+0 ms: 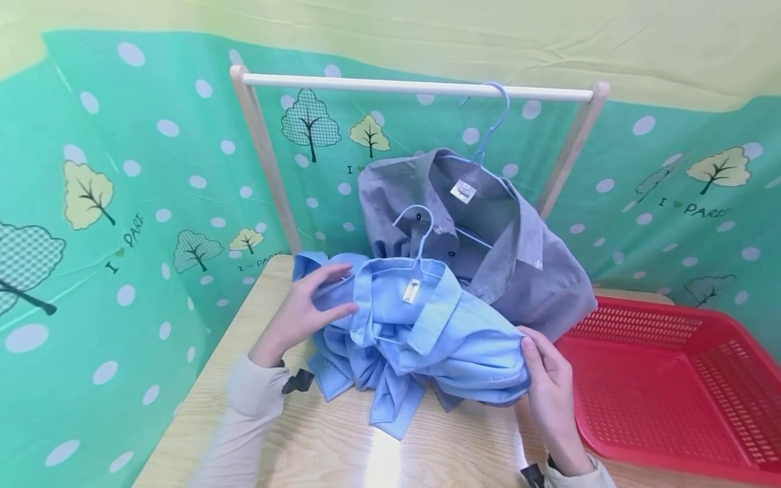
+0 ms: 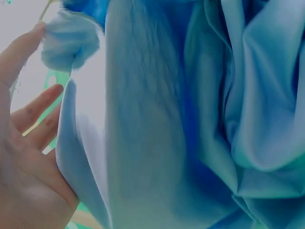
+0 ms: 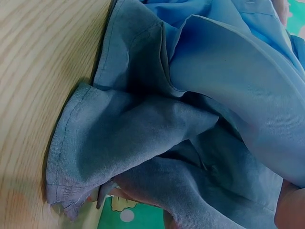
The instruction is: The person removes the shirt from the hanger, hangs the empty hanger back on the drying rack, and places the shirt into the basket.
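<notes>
A light blue shirt (image 1: 476, 339) is on a pale blue hanger (image 1: 421, 230), its collar toward the rod and its lower part bunched on the table. My right hand (image 1: 552, 386) pinches the shirt's right shoulder between thumb and fingers. At the opposite shoulder my left hand (image 1: 299, 312) has its thumb and fingers spread around the fabric. The left wrist view shows this hand (image 2: 33, 157) with extended fingers beside the blue cloth. Behind, a grey shirt (image 1: 549, 278) hangs from the rod on another blue hanger (image 1: 497, 122); its lower folds (image 3: 128, 133) show in the right wrist view.
A wooden rack with a white rod (image 1: 378, 85) stands at the back of the wooden table (image 1: 329, 440). To the right sits a red plastic basket (image 1: 659, 386). Green patterned cloth (image 1: 152, 224) covers the walls around the table.
</notes>
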Motion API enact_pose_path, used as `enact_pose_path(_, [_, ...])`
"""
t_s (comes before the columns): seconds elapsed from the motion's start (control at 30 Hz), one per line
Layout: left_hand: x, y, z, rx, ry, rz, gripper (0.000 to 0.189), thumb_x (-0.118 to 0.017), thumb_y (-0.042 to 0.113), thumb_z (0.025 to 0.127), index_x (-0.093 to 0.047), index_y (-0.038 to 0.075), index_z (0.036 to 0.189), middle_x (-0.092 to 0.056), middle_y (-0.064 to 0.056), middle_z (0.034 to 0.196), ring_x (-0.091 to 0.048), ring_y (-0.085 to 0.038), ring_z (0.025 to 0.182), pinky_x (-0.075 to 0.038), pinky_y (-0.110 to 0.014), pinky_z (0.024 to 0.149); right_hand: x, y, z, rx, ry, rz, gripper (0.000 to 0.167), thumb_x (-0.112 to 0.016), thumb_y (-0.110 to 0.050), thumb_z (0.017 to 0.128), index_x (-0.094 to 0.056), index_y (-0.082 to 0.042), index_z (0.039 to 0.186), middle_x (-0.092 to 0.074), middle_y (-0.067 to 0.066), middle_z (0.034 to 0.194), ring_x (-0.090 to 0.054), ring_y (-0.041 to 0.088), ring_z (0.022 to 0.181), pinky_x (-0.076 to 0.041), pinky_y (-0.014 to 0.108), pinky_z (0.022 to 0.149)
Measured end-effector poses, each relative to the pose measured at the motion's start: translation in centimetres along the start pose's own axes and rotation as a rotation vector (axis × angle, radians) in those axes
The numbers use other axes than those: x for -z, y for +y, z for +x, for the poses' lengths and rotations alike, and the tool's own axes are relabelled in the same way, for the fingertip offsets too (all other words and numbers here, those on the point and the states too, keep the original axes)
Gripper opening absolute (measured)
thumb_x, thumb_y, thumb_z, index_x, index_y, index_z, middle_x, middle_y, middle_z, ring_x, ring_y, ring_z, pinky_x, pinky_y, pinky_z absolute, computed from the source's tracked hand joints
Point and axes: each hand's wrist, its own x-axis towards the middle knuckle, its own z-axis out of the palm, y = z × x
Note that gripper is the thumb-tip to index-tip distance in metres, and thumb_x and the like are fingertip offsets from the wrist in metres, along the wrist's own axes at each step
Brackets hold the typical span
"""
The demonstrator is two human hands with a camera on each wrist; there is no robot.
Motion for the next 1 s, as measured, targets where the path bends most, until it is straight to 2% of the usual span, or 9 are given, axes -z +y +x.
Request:
enact_pose_path(0.1, [-0.3, 0.2, 0.0, -0.015, 0.010, -0.010, 0.063, -0.083, 0.012, 0.081, -0.055, 0.007, 0.138, -0.060, -0.010, 0.136, -0.058, -0.025, 0.126, -0.045, -0.029, 0.112, -0.1, 0.1, 0.1, 0.008, -0.006, 0.001, 0.028, -0.047, -0.006, 0.104, -0.062, 0.009, 0.122, -0.070, -0.011, 0.106, -0.064, 0.004, 0.100, -0.050, 0.012, 0.091])
enact_pose_path(0.27, [-0.8, 0.1, 0.0, -0.067, 0.050, 0.037, 0.056, -0.081, 0.008, 0.083, -0.059, 0.006, 0.134, -0.064, -0.010, 0.132, -0.061, -0.025, 0.121, -0.048, -0.025, 0.109, -0.3, 0.1, 0.1, 0.009, -0.012, -0.005, 0.027, -0.047, -0.006, 0.104, -0.063, 0.009, 0.121, -0.070, -0.011, 0.105, -0.063, 0.004, 0.099, -0.050, 0.012, 0.090])
enact_pose_path(0.43, [-1.2, 0.1, 0.2, -0.124, 0.178, 0.073, 0.044, -0.080, 0.002, 0.081, -0.067, 0.005, 0.124, -0.070, -0.011, 0.118, -0.065, -0.025, 0.110, -0.051, -0.021, 0.103, -0.5, 0.1, 0.2, 0.011, -0.026, -0.017, 0.027, -0.047, -0.007, 0.104, -0.064, 0.007, 0.120, -0.070, -0.010, 0.105, -0.063, 0.005, 0.099, -0.050, 0.013, 0.091])
enact_pose_path(0.57, [-1.7, 0.1, 0.2, -0.138, 0.304, 0.069, 0.036, -0.079, -0.001, 0.081, -0.073, 0.005, 0.115, -0.073, -0.010, 0.108, -0.067, -0.024, 0.102, -0.053, -0.019, 0.097, -0.5, 0.1, 0.3, 0.031, -0.036, -0.038, 0.026, -0.048, -0.008, 0.104, -0.065, 0.006, 0.119, -0.071, -0.009, 0.104, -0.063, 0.006, 0.099, -0.049, 0.013, 0.091])
enact_pose_path(0.67, [-2.0, 0.2, 0.1, -0.145, 0.358, 0.056, 0.031, -0.079, -0.004, 0.080, -0.075, 0.004, 0.110, -0.074, -0.010, 0.103, -0.068, -0.024, 0.097, -0.055, -0.017, 0.093, -0.6, 0.1, 0.4, 0.044, -0.039, -0.043, 0.025, -0.049, -0.007, 0.104, -0.066, 0.005, 0.117, -0.071, -0.009, 0.103, -0.063, 0.006, 0.098, -0.049, 0.014, 0.091])
enact_pose_path(0.87, [-2.4, 0.7, 0.1, -0.183, 0.390, 0.064, 0.025, -0.079, -0.008, 0.078, -0.076, 0.002, 0.101, -0.074, -0.010, 0.096, -0.069, -0.025, 0.090, -0.056, -0.017, 0.088, -0.4, 0.4, 0.6, 0.090, -0.038, -0.105, 0.023, -0.051, -0.007, 0.103, -0.068, 0.001, 0.115, -0.070, -0.012, 0.102, -0.063, 0.005, 0.095, -0.049, 0.011, 0.090])
enact_pose_path(1.0, [-2.6, 1.3, 0.0, -0.196, 0.398, 0.102, 0.023, -0.079, -0.007, 0.078, -0.077, 0.001, 0.100, -0.074, -0.009, 0.094, -0.068, -0.024, 0.087, -0.056, -0.017, 0.085, -0.2, 0.6, 0.7, 0.173, -0.026, -0.181, 0.021, -0.054, -0.004, 0.101, -0.070, -0.002, 0.114, -0.069, -0.014, 0.103, -0.063, 0.002, 0.097, -0.048, 0.009, 0.091])
